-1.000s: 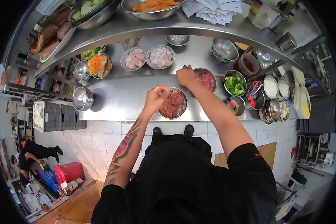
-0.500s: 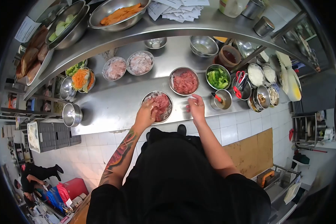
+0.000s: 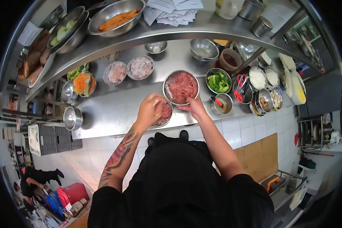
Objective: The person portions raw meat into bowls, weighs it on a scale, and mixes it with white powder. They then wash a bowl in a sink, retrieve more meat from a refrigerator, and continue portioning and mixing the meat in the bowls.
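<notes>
My right hand [image 3: 195, 108] grips the near rim of a steel bowl of raw sliced red meat [image 3: 183, 86], thumb at the edge and fingers underneath. This bowl is tilted and overlaps the far right side of a second bowl of raw meat [image 3: 165, 113], which sits at the counter's front edge. Over the left part of that second bowl is my left hand [image 3: 151, 109], its fingers curled together and slightly blurred. Whatever its fingers may hold is hidden.
Right of my hands stand a bowl of green leaves [image 3: 218, 81], a steel pot with a red-handled utensil [image 3: 222, 104] and a container with red scissors [image 3: 241, 91]. Two bowls of pale meat [image 3: 140, 68] are at the back left. A steel shelf [image 3: 156, 33] spans above the counter.
My right hand has taken hold of the upper meat bowl, which has shifted left and toward me. My left hand has lifted slightly from the meat in the nearer bowl.
</notes>
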`<state>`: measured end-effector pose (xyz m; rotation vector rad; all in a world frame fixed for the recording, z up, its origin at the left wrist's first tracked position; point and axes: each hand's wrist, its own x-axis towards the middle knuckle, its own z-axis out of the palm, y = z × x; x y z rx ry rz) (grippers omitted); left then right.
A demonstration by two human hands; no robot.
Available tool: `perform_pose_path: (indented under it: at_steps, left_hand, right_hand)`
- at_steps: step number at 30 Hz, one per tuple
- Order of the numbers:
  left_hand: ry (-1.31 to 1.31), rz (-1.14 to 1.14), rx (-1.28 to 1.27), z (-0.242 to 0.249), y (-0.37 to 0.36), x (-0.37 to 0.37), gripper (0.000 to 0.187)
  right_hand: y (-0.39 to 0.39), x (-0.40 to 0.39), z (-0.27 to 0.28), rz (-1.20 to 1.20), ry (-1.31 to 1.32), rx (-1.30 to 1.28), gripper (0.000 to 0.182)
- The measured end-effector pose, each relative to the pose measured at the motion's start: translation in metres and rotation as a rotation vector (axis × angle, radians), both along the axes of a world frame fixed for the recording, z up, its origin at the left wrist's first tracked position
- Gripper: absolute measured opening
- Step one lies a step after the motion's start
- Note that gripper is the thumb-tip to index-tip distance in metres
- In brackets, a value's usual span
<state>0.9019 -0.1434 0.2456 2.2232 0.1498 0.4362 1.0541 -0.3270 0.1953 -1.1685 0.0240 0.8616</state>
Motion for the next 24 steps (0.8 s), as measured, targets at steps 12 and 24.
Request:
perform_pose_path:
  at_steps: [12,24]
  left_hand:
    - [0.136,-0.167,0.398,0.000,-0.011,0.037,0.055]
    - [-0.020,-0.064,0.417,0.007,0.012,0.018,0.037]
  right_hand:
    - [0.019,-0.066,0.031,0.234,-0.018,0.056,0.070]
    - [0.034,-0.056,0.039,0.105,-1.169,-0.307,0.080]
